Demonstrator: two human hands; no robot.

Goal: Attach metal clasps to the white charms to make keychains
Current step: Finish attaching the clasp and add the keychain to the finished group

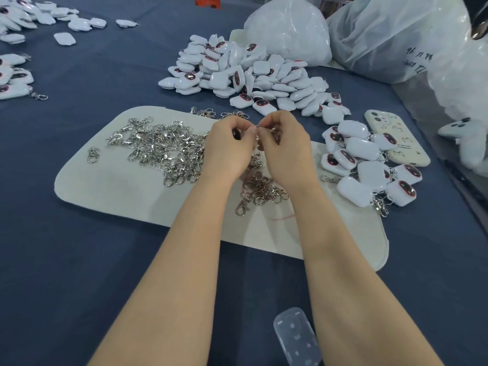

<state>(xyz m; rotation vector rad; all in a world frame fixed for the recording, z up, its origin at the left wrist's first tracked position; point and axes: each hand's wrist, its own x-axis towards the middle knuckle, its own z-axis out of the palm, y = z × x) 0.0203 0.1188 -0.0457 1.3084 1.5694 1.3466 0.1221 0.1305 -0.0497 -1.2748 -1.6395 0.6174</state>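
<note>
1. Two bare hands meet above a cream mat [105, 191] on a blue-covered table [79, 260]. The left hand [227, 149] curls around a white charm [236, 133], only a dark patch of it showing between the fingers. The right hand [286, 146] pinches a metal clasp [269, 129] at its fingertips, hard against the left thumb.

2. We judge the join to be the weak point. The fingers hide it, so we cannot tell whether the ring has caught the charm's loop. A half-threaded ring could spring free and drop the clasp into the loose clasps [158, 146] tangled just left of the hands, where it might snag others. The forearms also pass over a nearer cluster of clasps [261, 191]; a dragged wrist could scatter it off the mat.

3. Our count:
   - two hands, one charm and one clasp in work
   - one mat
   - loose clasps by the dozen, too tangled to number
   - several dozen bare charms in the far pile [250, 72]
   - roughly a dozen finished keychains [369, 167] heaped at the right
   - more charms far left [15, 80]
   - one phone [396, 143] in a cream case
   - one clear plastic case [295, 336] nearest us
   - at least two plastic bags [290, 27] at the far right
</note>
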